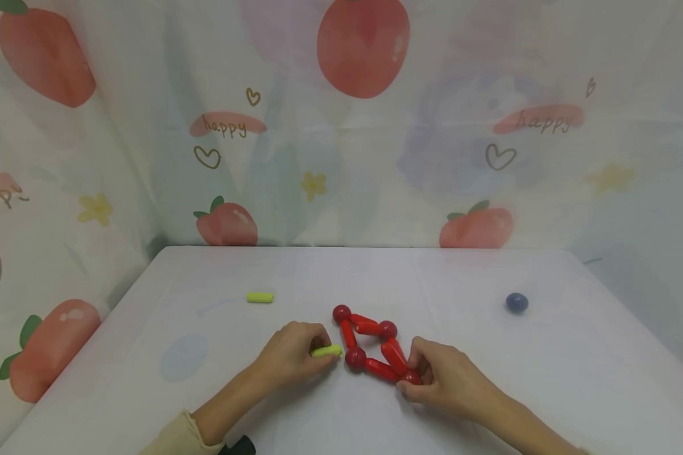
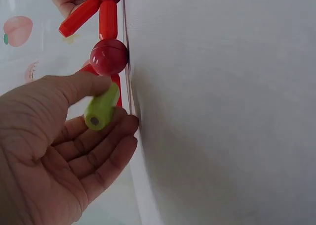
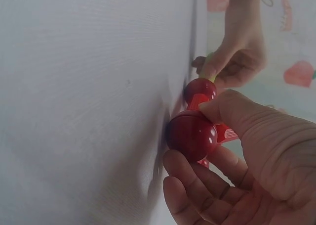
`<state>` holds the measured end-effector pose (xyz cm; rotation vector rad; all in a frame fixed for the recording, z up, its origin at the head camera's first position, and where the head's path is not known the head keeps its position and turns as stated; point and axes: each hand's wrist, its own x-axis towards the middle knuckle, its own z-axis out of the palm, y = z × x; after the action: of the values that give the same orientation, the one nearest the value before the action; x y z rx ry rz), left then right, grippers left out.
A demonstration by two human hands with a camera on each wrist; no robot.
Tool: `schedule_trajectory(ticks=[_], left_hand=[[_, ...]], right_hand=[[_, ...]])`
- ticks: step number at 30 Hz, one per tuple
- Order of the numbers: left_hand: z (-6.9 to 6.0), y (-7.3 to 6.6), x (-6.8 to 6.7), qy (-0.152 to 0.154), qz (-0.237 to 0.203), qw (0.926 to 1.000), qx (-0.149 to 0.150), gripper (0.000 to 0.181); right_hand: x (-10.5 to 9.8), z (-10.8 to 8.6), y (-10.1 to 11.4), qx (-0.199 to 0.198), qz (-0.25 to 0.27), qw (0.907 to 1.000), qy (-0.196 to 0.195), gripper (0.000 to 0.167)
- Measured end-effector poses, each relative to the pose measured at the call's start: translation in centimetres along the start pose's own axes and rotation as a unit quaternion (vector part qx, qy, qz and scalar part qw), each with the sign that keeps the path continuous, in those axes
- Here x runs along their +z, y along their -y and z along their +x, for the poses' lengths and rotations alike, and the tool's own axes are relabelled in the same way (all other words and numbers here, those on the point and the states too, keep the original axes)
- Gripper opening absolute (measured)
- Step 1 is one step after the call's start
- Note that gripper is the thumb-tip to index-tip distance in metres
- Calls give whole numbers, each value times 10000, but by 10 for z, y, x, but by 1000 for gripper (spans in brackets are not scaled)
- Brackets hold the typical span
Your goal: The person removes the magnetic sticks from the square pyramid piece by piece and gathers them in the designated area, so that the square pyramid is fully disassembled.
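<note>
Rod [image 1: 327, 351], yellow-green, is pinched in the left hand [image 1: 291, 355]; the right hand [image 1: 448, 380] grips a red ball [image 3: 191, 137].

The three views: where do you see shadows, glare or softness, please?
Head view: soft light, a faint shadow on the table below the left hand; left wrist view: dimmer, a broad soft shadow on the table, and the fruit print behind looks hazy; right wrist view: small white glints on the nearest red ball, with a dark shadow on the table near it.
</note>
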<state>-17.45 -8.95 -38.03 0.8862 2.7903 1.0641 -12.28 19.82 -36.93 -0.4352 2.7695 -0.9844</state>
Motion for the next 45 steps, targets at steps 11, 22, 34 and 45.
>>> schedule_trajectory(ticks=[11,22,34,45], left_hand=[[-5,14,-15,-104,151,9997,-164,16],[-15,42,-39,-423,348,9984,133,16],[-23,76,-72,-692,919,9913,-644,14],[-15,89,-79,-719,1255,9857,-869,16]], right_hand=[[0,1,2,-55,-70,10000,12,33],[-1,-1,2,20,-70,10000,0,34],[-1,-1,2,21,-73,10000,-43,35],[-1,-1,1,-24,-38,10000,-22,34]])
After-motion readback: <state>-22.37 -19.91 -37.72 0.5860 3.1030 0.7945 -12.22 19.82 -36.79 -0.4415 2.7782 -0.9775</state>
